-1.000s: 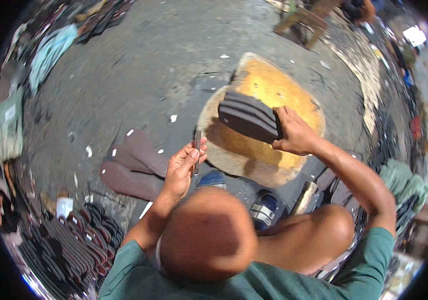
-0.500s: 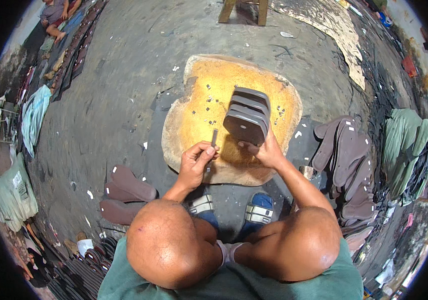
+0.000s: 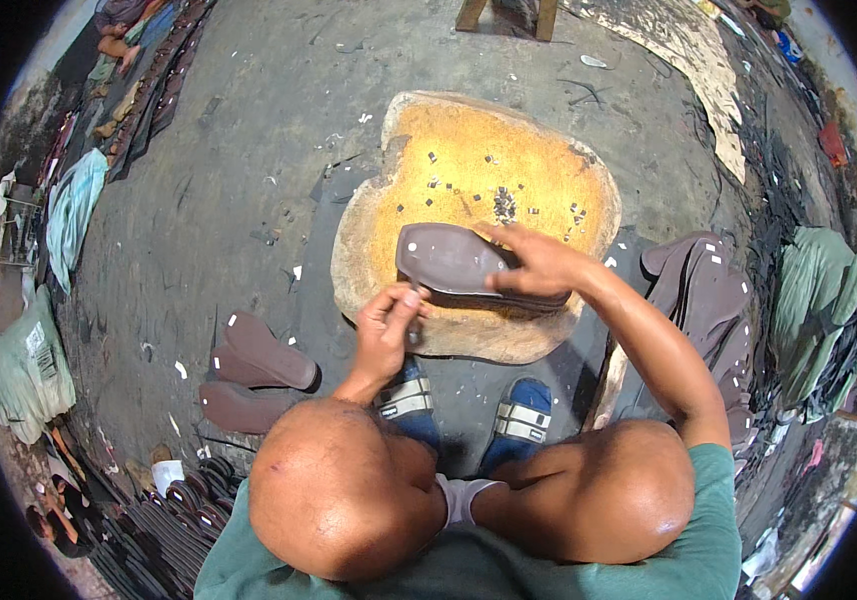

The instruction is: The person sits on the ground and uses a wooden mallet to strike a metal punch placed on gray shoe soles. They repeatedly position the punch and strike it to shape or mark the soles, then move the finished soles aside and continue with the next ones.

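Brown rubber shoe sole (image 3: 469,265) lies on the near edge of the yellowed wooden block (image 3: 489,170), long axis left to right. Right hand (image 3: 539,262) presses flat on it, fingers (image 3: 497,234) spread. Left hand (image 3: 386,325), clenched on a small tool (image 3: 415,312), sits just below its left end.

Loose soles (image 3: 254,365) lie on the concrete floor (image 3: 229,180) at left; a sole stack (image 3: 714,310) at right, beside green cloth (image 3: 829,300). Blue sandals (image 3: 469,410) below; stool legs (image 3: 504,15) above.
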`<state>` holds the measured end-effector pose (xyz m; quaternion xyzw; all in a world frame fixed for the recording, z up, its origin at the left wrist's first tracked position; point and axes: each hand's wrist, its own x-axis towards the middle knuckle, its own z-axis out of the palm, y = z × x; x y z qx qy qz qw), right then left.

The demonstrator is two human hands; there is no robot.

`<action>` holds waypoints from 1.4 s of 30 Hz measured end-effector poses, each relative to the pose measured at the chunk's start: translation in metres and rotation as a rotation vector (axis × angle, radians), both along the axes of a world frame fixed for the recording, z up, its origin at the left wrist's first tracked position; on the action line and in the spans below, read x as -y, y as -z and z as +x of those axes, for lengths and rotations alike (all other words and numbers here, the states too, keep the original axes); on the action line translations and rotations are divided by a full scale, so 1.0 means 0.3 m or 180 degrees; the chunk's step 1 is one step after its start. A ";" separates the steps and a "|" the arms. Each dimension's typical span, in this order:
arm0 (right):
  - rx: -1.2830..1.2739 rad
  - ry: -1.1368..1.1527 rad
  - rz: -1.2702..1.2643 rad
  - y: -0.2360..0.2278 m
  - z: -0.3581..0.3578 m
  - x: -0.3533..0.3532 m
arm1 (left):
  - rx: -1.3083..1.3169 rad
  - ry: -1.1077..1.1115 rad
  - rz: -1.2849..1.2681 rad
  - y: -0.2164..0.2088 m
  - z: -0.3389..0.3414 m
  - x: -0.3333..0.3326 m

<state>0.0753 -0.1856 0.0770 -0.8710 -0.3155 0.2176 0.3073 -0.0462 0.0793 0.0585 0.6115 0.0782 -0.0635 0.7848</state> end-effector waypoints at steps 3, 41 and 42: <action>-0.0016 -0.0179 -0.0726 -0.037 -0.073 -0.044 | -0.0486 0.1063 0.0020 0.037 -0.029 0.043; 0.1093 0.0810 -0.0217 0.143 0.242 0.055 | -0.2149 0.1468 -0.0722 0.153 0.098 0.210; 0.1001 0.0790 -0.0128 0.134 0.257 0.068 | -0.2147 0.1488 -0.0754 0.159 0.097 0.206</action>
